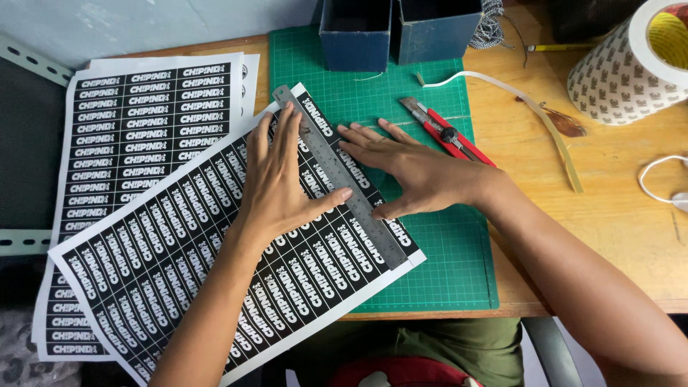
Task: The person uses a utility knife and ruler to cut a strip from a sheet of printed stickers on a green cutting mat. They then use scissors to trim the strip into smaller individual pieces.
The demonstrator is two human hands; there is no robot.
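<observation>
On green cutting mat (444, 265) I see both hands flat, fingers spread, holding nothing: left hand (283, 183) presses steel ruler (344, 179) onto label sheet (208, 265), right hand (412, 172) steadies ruler's far edge. Red utility knife (448, 132) lies just beside right hand, w/ tape roll (631, 68) well apart.

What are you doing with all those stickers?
A person presses a metal ruler onto a sheet of black labels lying on a green cutting mat. The left hand holds the sheet and ruler; the right hand steadies the ruler's other edge. A red knife lies untouched beside them.
</observation>
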